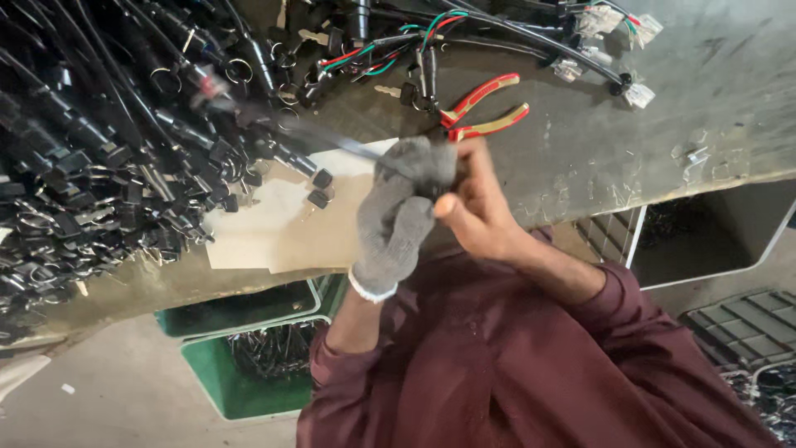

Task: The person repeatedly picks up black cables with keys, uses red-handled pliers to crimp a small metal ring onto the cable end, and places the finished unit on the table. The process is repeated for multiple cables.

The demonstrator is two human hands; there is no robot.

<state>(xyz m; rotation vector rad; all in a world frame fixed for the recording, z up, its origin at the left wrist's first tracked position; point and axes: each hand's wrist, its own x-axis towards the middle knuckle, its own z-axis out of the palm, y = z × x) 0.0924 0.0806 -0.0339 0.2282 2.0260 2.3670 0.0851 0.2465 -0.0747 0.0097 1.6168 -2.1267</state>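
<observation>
Item: thin black cable assembly (332, 143), a sleeved wire with a small dark fitting at its near end, blurred along its length. Location: centre of the frame, running from the two hands toward ten o'clock into the heap. Handling, as judged: light, limp along the run, stiff only at the fitting; the smooth sleeve probably slips, so the end fitting looks like the surest place to grip.

Left hand (398, 211), in a grey knitted glove: fingers curled together, clamped on the cable's near end.

Right hand (473, 203), bare: fingers folded around the same end, touching the glove; what it pinches is hidden.

At one o'clock, just beside the hands: red-handled pliers (485, 108), handles spread, lying on the grey scuffed workbench (580, 158).

At nine to eleven o'clock: large heap of black cable assemblies with metal rings (91, 158).

At twelve to one o'clock: wire bundles with red and green leads (398, 41).

Under the hands, toward nine o'clock: pale cardboard sheets (282, 224).

At seven o'clock, below the bench: green crate (215, 386).
</observation>
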